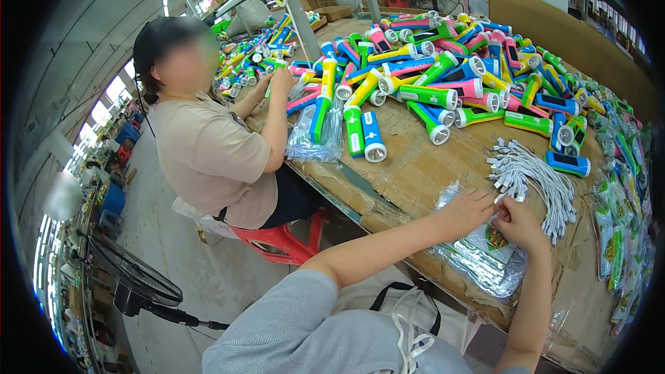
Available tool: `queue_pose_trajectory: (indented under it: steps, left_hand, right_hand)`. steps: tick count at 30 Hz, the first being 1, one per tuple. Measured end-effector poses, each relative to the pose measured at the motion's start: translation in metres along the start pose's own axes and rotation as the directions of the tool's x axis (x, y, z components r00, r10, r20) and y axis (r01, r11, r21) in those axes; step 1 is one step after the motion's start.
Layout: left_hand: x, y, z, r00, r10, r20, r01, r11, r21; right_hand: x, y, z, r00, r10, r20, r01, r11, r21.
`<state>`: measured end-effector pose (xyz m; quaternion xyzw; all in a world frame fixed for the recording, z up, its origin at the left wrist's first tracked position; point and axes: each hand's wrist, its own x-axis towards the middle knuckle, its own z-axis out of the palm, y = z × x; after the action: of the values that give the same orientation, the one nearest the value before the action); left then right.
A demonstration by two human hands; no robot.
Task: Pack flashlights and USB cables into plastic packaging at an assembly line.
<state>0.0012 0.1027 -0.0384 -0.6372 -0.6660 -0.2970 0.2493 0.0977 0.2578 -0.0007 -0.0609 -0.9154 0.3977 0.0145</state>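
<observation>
My left hand (465,214) is curled over the upper part of a stack of clear plastic bags (495,273) at the table's near edge. What its fingers hold, if anything, is hidden. Beside it, my right hand (519,225) is closed in a pinch. A small white piece, apparently a cable end, shows between the fingertips of both hands. A colourful printed card (496,237) lies among the bags under my hands. Just beyond and right of my hands lies a bundle of white cables (544,187) with plug ends.
Green, blue, yellow and pink flashlights (443,76) are heaped across the cardboard-covered table (409,173). Bagged flashlights (616,228) pile up along the right. At left, a co-worker (208,138) on a red stool (287,242) handles a flashlight near more bags (315,135). A black fan (138,277) stands lower left.
</observation>
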Motion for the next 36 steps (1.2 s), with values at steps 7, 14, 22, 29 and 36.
queue_pose_trajectory:
  steps: [7,14,22,29,36]
  left_hand:
    - [-0.034,0.062,-0.086,0.756,0.219,0.616,0.087,0.900,-0.427]
    - [-0.041,0.057,-0.093,0.822,-0.198,0.534,0.354,0.912,-0.208]
    - [-0.023,0.054,-0.064,0.719,-0.647,0.254,0.671,0.741,-0.012]
    - [-0.051,0.019,-0.060,0.525,-0.638,0.563,0.793,0.606,-0.053]
    - [-0.036,0.010,-0.058,0.515,-0.730,0.449,0.797,0.215,-0.565]
  right_hand:
    - [-0.003,0.021,0.000,0.995,-0.044,-0.089,0.033,0.992,-0.124]
    - [0.024,0.093,-0.047,0.538,-0.355,-0.764,-0.212,0.821,-0.531]
    - [0.009,0.096,-0.049,0.594,-0.412,-0.691,-0.263,0.712,-0.651]
    - [-0.022,-0.005,-0.064,0.291,-0.431,-0.854,-0.091,0.876,-0.473]
    - [-0.035,-0.027,0.057,0.928,-0.303,-0.217,0.165,0.857,-0.489]
